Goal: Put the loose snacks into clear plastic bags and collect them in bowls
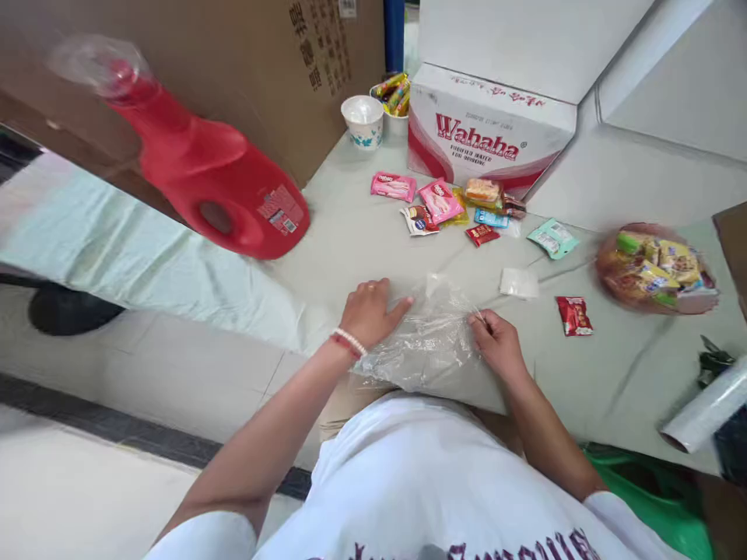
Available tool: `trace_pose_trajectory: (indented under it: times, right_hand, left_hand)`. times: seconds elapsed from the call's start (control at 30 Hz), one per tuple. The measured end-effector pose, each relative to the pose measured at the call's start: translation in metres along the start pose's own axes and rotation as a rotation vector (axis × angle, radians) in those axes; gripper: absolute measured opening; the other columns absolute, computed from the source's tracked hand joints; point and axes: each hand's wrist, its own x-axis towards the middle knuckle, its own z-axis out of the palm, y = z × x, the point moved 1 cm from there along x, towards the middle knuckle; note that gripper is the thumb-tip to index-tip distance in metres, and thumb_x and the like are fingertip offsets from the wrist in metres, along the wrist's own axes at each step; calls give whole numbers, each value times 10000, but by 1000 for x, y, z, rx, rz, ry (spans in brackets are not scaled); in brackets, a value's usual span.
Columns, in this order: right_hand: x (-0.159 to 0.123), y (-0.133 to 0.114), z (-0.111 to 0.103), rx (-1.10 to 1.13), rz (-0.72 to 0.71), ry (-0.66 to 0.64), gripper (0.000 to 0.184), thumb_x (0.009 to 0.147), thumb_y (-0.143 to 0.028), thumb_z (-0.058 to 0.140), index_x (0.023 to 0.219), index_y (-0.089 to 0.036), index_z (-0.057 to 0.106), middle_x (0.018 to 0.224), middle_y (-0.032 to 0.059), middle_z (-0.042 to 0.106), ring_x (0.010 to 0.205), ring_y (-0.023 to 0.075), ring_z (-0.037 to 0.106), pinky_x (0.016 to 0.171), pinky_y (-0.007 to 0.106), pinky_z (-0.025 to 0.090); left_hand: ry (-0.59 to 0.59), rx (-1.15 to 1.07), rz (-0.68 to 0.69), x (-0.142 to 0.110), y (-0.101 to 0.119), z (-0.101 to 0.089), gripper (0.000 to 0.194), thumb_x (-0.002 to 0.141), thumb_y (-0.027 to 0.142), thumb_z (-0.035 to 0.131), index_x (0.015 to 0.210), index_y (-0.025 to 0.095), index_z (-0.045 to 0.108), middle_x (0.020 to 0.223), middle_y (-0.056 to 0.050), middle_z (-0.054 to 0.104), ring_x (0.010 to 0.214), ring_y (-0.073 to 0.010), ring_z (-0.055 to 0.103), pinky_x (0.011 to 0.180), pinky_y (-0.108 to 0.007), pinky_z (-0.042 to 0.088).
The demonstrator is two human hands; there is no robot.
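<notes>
A crumpled clear plastic bag lies on the near edge of the pale grey-green table. My left hand, with a bead bracelet at the wrist, rests flat on the bag's left side. My right hand pinches the bag's right edge between its fingers. Small snack packets lie scattered beyond the bag. A red packet lies to the right of my right hand, and a small white packet sits just past the bag.
A red jug with a clear cap lies tilted at the left by a brown carton. A Wahaha box, a paper cup, a wrapped bowl of snacks and a film roll are around.
</notes>
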Motion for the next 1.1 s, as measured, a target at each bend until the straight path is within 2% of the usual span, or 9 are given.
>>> trace_pose_trajectory:
  times: [0.13,0.37,0.57,0.7,0.8,0.87,0.93,1.0,1.1]
  right_hand:
    - [-2,9,-5,-42,-7,58,363,921,-554,571,822,-210,627,594,-54,463,546,134,432,528,243,348]
    - [-8,12,-17,-183,37,228,380,934,-551,554,813,-204,653,596,-53,445,583,134,412,589,254,356]
    - [-5,10,-21,-381,-9,323,413,957,-555,484,902,-200,690,651,-10,574,630,176,518,658,299,393]
    - [-10,16,-36,-476,13,312,460,972,-573,444,951,-199,710,741,36,650,685,206,575,690,329,430]
    - [-12,13,-50,-546,-36,241,525,963,-636,459,1060,-193,726,884,79,680,757,232,608,728,362,481]
    - [-8,2,-57,-635,-127,345,534,970,-639,472,1103,-189,727,1002,120,679,860,267,618,779,403,508]
    - [1,-13,-57,-699,-260,457,475,1008,-569,454,1088,-192,732,1050,140,679,959,293,613,856,444,516]
    - [14,-26,-47,-715,-417,411,422,1045,-469,416,1093,-201,737,1069,141,693,1036,295,611,938,459,509]
    - [38,-32,-21,-779,-599,98,419,1056,-417,409,1287,-208,688,1319,141,665,1255,292,563,1088,474,451]
  left_hand:
    - [-142,-175,13,24,14,21,369,996,439,440,793,204,640,777,-70,680,787,-230,618,692,-311,368]
    - [322,-455,-308,20,-1,36,344,1020,423,399,752,231,494,628,21,511,612,-165,492,633,-276,314]
    - [456,-446,-473,26,0,41,166,1008,372,476,1074,224,511,731,11,585,691,-206,595,679,-286,364]
    - [438,-408,-470,29,0,47,173,1024,307,395,1091,218,527,764,-21,618,728,-232,620,724,-323,421]
    - [589,-370,-346,26,-2,51,220,1007,330,414,1094,185,554,925,-105,660,885,-265,634,827,-390,470]
    - [763,-292,-206,21,0,52,251,990,349,449,1070,157,589,1046,-171,658,1053,-303,613,946,-462,458]
    - [800,-191,7,17,4,53,242,985,329,465,1028,162,636,1080,-178,670,1157,-316,593,1043,-508,410]
    - [621,-115,287,14,12,53,251,997,296,458,1068,193,676,1105,-140,706,1221,-288,597,1124,-511,357]
    - [254,-29,545,12,20,55,396,1033,368,426,1350,223,615,1348,-123,676,1372,-266,532,1243,-552,212]
